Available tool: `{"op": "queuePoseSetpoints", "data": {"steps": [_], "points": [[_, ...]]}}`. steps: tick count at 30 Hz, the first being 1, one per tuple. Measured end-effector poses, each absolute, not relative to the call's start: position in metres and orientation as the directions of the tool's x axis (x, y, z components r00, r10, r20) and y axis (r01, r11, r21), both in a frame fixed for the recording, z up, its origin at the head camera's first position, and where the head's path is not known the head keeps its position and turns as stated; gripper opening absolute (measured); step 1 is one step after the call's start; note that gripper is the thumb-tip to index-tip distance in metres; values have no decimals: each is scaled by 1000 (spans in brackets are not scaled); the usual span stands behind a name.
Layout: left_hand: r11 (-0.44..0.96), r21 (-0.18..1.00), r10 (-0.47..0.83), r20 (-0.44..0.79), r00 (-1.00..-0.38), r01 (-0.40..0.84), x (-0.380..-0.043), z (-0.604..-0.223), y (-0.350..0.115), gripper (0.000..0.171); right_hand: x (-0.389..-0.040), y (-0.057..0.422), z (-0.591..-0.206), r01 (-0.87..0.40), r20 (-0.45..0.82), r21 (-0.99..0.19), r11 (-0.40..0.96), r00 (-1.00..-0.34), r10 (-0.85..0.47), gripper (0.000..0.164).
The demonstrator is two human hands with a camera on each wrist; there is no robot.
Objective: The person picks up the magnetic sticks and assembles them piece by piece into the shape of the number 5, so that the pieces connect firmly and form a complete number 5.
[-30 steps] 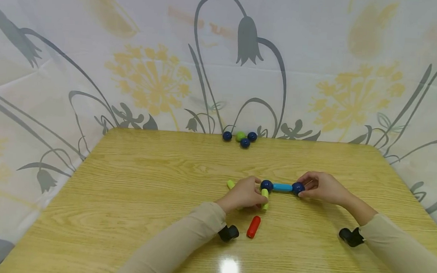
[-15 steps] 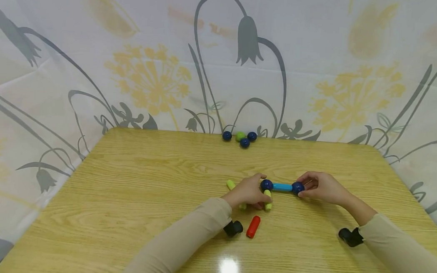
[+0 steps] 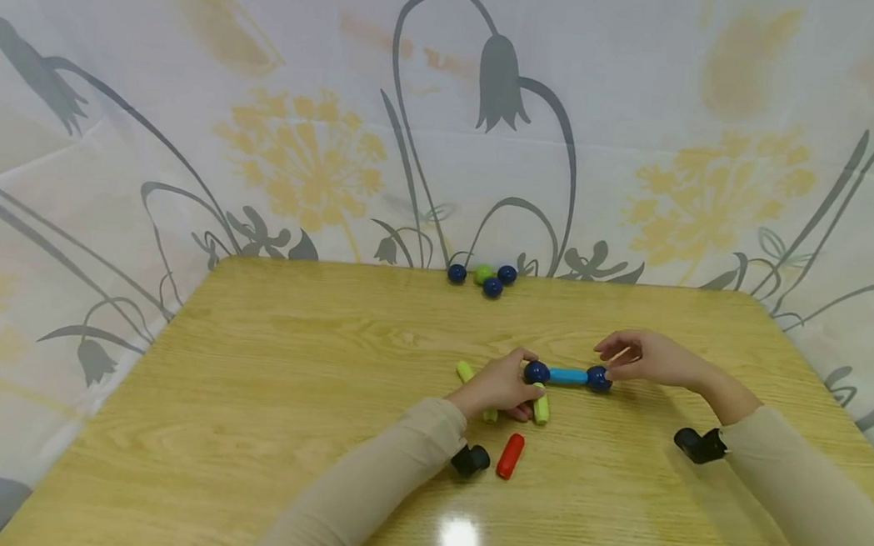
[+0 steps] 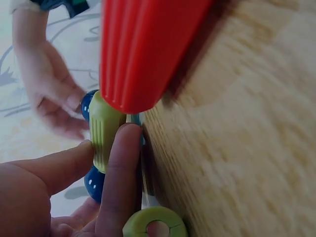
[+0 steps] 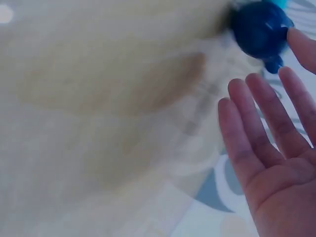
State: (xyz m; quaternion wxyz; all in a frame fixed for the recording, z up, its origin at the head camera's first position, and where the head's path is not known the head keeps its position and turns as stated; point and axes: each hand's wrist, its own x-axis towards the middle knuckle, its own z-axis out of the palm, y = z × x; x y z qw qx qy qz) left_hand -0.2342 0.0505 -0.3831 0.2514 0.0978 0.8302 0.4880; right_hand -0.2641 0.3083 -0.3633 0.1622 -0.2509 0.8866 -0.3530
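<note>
Pinching a lime rod point(image 3: 542, 405) between thumb and finger: left hand point(image 3: 498, 387), on the wooden bench point(image 3: 288, 381). Lime rod lies at six o'clock of a navy ball point(image 3: 536, 372). Light-blue rod point(image 3: 568, 376): three o'clock of that ball, linking it to a second navy ball point(image 3: 599, 379). Right hand point(image 3: 657, 359): two o'clock of the latter, fingers extended, thumb at the ball, contact unclear. Spare lime rod point(image 3: 465, 372): nine o'clock of the first, partly hidden. Red rod point(image 3: 511, 456): six o'clock of the left hand. Three loose navy balls point(image 3: 492, 287), one green ball point(image 3: 484, 273): twelve o'clock, far edge.

A rod point(image 3: 568, 376) lies between two balls point(image 3: 537, 373), apparently resting on the table point(image 3: 311, 365).
</note>
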Motion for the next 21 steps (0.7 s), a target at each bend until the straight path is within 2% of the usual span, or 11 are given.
{"op": "queuePoseSetpoints", "data": {"steps": [6,21], "points": [[472,877,415,-311,-855,-90,-236,-388,50,53,-286,285,-352,-408,-33,-671,618,-817,-576,30],[462,877,404,-339,-849,-130,-237,-386,47,50,-354,236,-357,-520,42,-629,577,-765,-643,27]]}}
